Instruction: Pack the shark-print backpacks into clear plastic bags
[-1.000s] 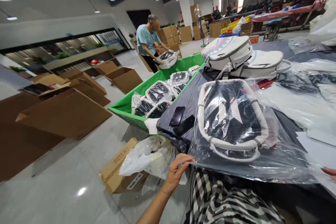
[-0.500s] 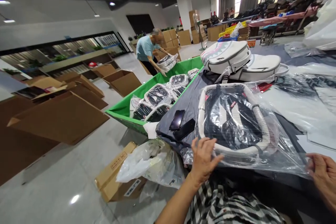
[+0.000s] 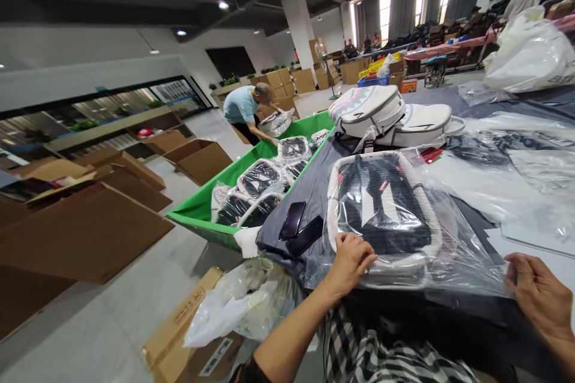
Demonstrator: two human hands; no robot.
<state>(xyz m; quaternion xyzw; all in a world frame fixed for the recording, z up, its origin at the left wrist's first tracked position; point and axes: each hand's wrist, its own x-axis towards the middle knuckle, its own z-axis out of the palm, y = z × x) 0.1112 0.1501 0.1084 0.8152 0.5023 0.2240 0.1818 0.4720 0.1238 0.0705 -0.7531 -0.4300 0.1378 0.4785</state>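
A black backpack with white edging lies flat on the dark-covered table, inside a clear plastic bag. My left hand is at its near left corner, fingers together and curled on the bag film over the white edge. Off to the right, my right hand pinches the loose end of the bag between thumb and fingers. The film stretches between the two hands, slack and wrinkled. Two white backpacks are stacked just beyond the bagged one.
Two phones lie left of the backpack. A green bin holds several bagged backpacks, and a co-worker bends over its far end. Open cartons stand on the floor at left. Plastic bags cover the table's right side.
My left hand's fingers have drawn together from a more spread pose at the bag's corner. My right hand still pinches the bag end. The co-worker has bent lower over the bin.
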